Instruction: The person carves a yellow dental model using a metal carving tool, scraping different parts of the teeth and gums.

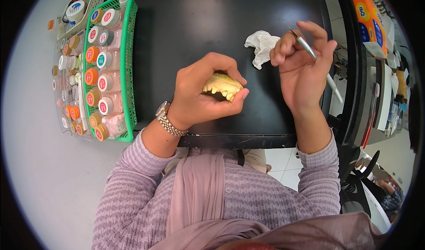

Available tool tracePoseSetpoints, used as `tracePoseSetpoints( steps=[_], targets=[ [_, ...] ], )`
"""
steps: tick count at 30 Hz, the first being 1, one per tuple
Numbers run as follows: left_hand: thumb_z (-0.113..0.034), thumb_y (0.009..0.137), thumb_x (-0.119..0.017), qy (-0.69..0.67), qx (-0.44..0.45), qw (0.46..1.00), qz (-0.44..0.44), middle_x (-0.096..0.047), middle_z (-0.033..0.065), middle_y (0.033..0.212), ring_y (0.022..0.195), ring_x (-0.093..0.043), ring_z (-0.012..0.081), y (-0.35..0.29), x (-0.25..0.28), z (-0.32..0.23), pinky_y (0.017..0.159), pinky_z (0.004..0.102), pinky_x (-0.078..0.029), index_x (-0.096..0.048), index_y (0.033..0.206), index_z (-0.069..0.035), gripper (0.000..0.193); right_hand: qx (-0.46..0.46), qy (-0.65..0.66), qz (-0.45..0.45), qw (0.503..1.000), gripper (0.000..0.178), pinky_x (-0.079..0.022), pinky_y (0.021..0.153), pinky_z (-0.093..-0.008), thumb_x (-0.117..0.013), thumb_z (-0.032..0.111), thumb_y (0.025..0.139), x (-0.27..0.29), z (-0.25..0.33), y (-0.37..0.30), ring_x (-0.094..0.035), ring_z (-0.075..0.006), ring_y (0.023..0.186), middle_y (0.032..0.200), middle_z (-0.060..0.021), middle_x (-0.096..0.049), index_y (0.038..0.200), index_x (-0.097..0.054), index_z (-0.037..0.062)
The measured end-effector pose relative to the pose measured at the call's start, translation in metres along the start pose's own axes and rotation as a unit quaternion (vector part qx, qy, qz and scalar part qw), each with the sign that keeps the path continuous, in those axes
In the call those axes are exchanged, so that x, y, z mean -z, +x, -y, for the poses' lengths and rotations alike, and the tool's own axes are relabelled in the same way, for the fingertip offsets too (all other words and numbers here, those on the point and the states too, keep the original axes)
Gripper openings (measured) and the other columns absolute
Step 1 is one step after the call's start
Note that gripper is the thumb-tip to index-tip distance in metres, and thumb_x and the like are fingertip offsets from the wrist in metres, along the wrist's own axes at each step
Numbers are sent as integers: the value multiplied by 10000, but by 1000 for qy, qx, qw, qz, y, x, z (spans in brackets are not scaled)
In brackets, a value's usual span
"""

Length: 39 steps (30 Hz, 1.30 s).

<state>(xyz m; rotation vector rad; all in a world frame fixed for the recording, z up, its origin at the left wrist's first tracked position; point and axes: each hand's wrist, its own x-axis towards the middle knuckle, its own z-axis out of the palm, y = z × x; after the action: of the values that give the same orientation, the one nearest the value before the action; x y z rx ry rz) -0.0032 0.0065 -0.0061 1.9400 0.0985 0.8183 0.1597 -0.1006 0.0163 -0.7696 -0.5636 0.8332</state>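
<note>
My left hand [201, 88], with a watch on its wrist, is closed around a yellowish dental model [225, 85] above the near part of the black table. A row of teeth on the model shows between the thumb and fingers, and my palm hides the rest. To the right, my right hand [305, 68] is raised with its palm turned up and fingers loosely curled. Between those fingers rests a slim pen-like tool [330, 82] with a silver and white handle and a thin dark tip pointing up and left. A crumpled white tissue [262, 46] lies beside the right fingertips.
A green plastic basket [131, 73] of lidded bottles stands along the left side of the black table [190, 19]. More small jars [71, 64] sit beyond it. At the right are an orange tissue pack [369, 22] and a red toothbrush [371, 112]. Another person [389, 190] shows at the lower right.
</note>
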Motion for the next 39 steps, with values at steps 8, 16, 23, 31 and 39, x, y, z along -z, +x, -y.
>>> tracePoseSetpoints(
  steps=[8, 16, 23, 31, 39],
  targets=[
    [-53, 694, -771, -20, 63, 995, -71, -660, 59, 758, 681, -651, 114, -5, -10, 3, 589, 210, -505, -408, 1089, -60, 537, 138, -456, 155, 865, 264, -369, 576, -280, -767, 53, 643, -22, -9, -22, -477, -167, 659, 750, -48, -504, 786, -545, 45],
    [19, 690, -733, 9, -4, 999, -35, -632, 106, 734, 640, -631, 145, 0, -4, -1, 578, 221, -506, -320, 1069, -47, 565, 99, -311, 0, 945, 221, -312, 563, -210, -661, 74, 836, -7, -6, -12, -389, -68, 629, 717, 3, -431, 739, -462, 72],
    [30, 695, -719, 4, -14, 999, -28, -629, 115, 728, 622, -632, 145, -1, -3, -4, 555, 219, -513, -322, 1047, -46, 536, 70, -271, 7, 960, 301, -348, 634, -229, -430, 239, 990, 3, -7, -14, -413, -74, 681, 718, -8, -444, 757, -474, 54],
    [40, 694, -714, 0, -21, 999, -27, -624, 126, 725, 620, -643, 158, 0, -1, -4, 554, 230, -527, -320, 1044, -44, 534, 108, -280, -29, 954, 285, -391, 648, -236, -412, 260, 1003, 9, -11, -9, -449, -93, 697, 758, -32, -491, 884, -521, 26],
    [38, 697, -713, -9, -28, 999, -25, -622, 128, 720, 599, -638, 164, -1, -2, -4, 540, 235, -525, -302, 1066, -53, 559, 107, -178, -19, 978, 373, -451, 681, -300, -295, 320, 1020, 2, -10, -9, -499, -147, 744, 903, -94, -475, 1053, -495, 7]
  ],
)
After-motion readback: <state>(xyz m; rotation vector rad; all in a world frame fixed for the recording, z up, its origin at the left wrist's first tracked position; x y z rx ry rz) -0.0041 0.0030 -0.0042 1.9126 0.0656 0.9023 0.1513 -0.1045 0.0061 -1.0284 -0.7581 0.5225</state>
